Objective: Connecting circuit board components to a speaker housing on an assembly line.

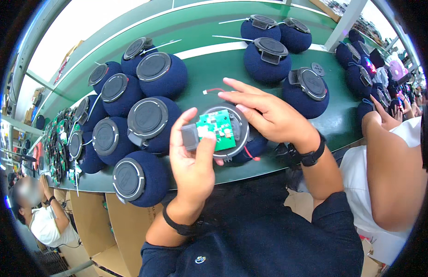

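In front of me my left hand (191, 168) is closed on a green circuit board (227, 121), its thumb pressed on the board's face. A dark grey block (190, 137) sits at the board's left edge, against my fingers. Behind the board is a round black part (243, 125) with a navy fabric-covered ball (256, 148) partly visible below it. My right hand (281, 117) lies along the round part's upper right rim, fingers stretched out. Near its fingertips runs a thin red wire with a white connector (205, 92). Another red wire end (256, 159) hangs at the lower right.
Several navy balls with black round caps (151, 120) crowd the left of the green table (204, 177); more (268, 60) stand at the back right. A heap of circuit boards (59, 147) lies far left. Co-workers sit at both sides, one arm (391, 171) close on my right. Cardboard boxes (130, 221) stand below.
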Motion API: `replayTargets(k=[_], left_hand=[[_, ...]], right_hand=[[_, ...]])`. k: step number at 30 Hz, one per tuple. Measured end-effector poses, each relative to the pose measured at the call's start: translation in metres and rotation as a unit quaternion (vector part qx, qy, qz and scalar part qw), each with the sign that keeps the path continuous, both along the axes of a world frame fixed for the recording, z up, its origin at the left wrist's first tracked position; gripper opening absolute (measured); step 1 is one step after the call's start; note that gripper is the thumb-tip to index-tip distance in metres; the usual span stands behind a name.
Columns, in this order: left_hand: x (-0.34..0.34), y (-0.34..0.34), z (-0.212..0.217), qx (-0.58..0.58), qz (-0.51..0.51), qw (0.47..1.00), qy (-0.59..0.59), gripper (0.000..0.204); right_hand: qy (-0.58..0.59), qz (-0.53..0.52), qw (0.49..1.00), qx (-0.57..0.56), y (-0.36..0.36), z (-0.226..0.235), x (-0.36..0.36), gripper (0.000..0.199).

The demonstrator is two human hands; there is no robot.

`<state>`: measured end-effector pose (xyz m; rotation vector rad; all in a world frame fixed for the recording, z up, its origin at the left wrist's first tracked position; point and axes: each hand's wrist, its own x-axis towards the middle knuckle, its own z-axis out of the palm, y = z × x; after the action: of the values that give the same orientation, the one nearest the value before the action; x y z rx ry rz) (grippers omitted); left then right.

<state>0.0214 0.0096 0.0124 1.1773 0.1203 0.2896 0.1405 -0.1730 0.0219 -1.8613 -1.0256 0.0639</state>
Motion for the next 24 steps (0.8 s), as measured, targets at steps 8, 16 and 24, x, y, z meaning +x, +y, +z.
replayTargets(k=[8, 16, 24], left_hand=[[0.007, 0.0, -0.001, -0.013, 0.024, 1.0, 0.011, 0.044], [0.003, -0.007, -0.002, 0.002, 0.048, 0.999, -0.012, 0.047], [-0.001, -0.008, -0.01, -0.023, 0.07, 0.997, -0.024, 0.05]], right_hand=[[-0.196, -0.044, 0.98, 0.014, -0.039, -0.007, -0.042, 0.028], [-0.211, -0.067, 0.974, 0.051, -0.019, -0.022, -0.066, 0.031], [-0.088, -0.129, 0.978, 0.137, -0.005, -0.02, -0.06, 0.027]])
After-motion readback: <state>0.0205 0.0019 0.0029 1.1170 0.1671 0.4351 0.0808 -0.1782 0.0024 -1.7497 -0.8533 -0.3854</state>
